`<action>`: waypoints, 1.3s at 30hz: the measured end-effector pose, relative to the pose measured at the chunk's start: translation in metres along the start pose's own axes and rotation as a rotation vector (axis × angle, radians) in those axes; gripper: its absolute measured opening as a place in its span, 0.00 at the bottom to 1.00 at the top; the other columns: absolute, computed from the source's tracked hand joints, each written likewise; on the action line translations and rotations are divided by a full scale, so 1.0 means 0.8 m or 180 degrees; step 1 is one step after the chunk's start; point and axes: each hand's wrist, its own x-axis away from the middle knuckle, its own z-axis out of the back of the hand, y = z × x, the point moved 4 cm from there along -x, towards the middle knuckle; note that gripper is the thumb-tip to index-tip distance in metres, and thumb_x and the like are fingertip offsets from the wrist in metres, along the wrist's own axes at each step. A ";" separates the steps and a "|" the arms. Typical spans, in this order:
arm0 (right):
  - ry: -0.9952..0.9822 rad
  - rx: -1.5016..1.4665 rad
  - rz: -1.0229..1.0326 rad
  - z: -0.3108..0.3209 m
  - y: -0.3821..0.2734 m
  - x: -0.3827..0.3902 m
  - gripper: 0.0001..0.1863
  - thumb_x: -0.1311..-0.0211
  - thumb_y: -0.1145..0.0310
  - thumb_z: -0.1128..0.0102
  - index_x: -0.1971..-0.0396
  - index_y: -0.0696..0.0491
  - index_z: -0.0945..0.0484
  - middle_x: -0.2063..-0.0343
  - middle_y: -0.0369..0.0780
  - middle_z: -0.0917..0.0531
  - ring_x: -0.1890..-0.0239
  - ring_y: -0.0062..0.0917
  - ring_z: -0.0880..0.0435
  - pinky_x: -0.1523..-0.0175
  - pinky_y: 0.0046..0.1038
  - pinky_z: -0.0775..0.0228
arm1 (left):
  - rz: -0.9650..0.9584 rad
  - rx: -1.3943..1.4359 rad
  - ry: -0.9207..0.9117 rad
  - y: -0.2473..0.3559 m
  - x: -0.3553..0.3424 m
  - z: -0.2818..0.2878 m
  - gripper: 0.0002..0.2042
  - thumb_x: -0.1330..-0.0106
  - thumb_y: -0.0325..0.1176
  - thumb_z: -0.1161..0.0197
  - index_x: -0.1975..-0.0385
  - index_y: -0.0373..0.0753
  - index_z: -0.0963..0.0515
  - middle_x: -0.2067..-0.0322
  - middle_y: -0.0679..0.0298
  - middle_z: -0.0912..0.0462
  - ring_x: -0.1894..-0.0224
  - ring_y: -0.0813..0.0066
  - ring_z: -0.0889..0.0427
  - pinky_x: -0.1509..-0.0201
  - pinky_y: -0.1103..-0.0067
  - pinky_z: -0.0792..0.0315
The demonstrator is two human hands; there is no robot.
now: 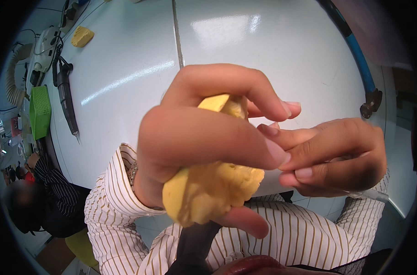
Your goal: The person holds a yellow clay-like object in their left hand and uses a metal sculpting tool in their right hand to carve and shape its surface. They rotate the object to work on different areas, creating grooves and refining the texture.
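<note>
My left hand is closed around a yellow lump with a rough, faceted surface. Its fingers and thumb wrap over the lump and hide the middle of it. At the right, the fingers of my right hand are pinched together, close against the fingertips of the left. A slim greyish rod sticks out behind the right hand, seemingly held in it; its front end is hidden by the fingers.
On the white table lie a smaller yellow piece, a black pen-like power tool with a cable, and a blue-handled hammer. A green basket stands at the left edge. Another person sits at lower left.
</note>
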 end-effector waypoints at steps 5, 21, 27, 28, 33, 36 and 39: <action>-0.0104 0.0214 0.0088 -0.003 0.000 0.004 0.15 0.60 0.92 0.37 0.71 0.63 0.28 0.67 0.51 0.23 0.62 0.43 0.17 0.52 0.41 0.23 | 0.0087 0.0084 -0.0013 -0.001 0.004 0.003 0.36 0.60 0.38 0.23 0.50 0.43 0.38 0.51 0.48 0.39 0.44 0.52 0.32 0.48 0.49 0.29; -0.0160 -0.0326 0.0142 0.002 0.008 0.000 0.13 0.54 0.89 0.38 0.69 0.61 0.29 0.67 0.45 0.25 0.61 0.35 0.17 0.46 0.45 0.29 | 0.0030 0.0218 0.0041 0.000 0.000 0.001 0.35 0.59 0.36 0.24 0.52 0.43 0.38 0.52 0.50 0.40 0.49 0.40 0.29 0.51 0.52 0.25; -0.0070 -0.0364 0.0206 0.001 0.007 0.002 0.13 0.55 0.91 0.39 0.71 0.62 0.28 0.67 0.47 0.25 0.61 0.36 0.17 0.46 0.46 0.29 | 0.0072 0.0246 0.0032 0.003 0.001 0.001 0.35 0.60 0.36 0.24 0.52 0.44 0.37 0.52 0.50 0.39 0.47 0.42 0.30 0.50 0.51 0.26; -0.0087 -0.0348 0.0196 0.001 0.006 0.001 0.13 0.55 0.91 0.39 0.71 0.62 0.28 0.67 0.47 0.25 0.61 0.36 0.17 0.46 0.46 0.29 | 0.0051 0.0250 0.0033 0.003 0.001 0.001 0.35 0.60 0.36 0.23 0.52 0.44 0.37 0.52 0.50 0.39 0.47 0.42 0.30 0.50 0.51 0.27; -0.0235 -0.0214 0.0031 0.001 0.003 0.002 0.13 0.56 0.91 0.39 0.71 0.62 0.29 0.66 0.47 0.25 0.60 0.38 0.17 0.46 0.46 0.29 | 0.0051 0.0364 0.0416 -0.010 0.004 -0.001 0.27 0.59 0.41 0.24 0.60 0.39 0.28 0.54 0.52 0.35 0.52 0.55 0.26 0.47 0.56 0.28; -0.0375 -0.0145 -0.0046 0.004 0.003 0.003 0.13 0.54 0.90 0.39 0.70 0.62 0.29 0.66 0.47 0.25 0.59 0.41 0.18 0.46 0.45 0.29 | 0.0058 0.0408 0.0297 -0.004 0.003 0.000 0.30 0.60 0.37 0.24 0.56 0.41 0.32 0.52 0.51 0.37 0.50 0.44 0.29 0.47 0.55 0.27; -0.0366 -0.0307 -0.0014 0.008 0.005 0.002 0.13 0.52 0.89 0.39 0.68 0.62 0.30 0.65 0.47 0.26 0.58 0.43 0.19 0.46 0.45 0.28 | 0.0033 0.0441 0.0124 0.000 0.001 0.000 0.34 0.61 0.34 0.23 0.53 0.43 0.36 0.51 0.50 0.39 0.48 0.34 0.31 0.48 0.53 0.27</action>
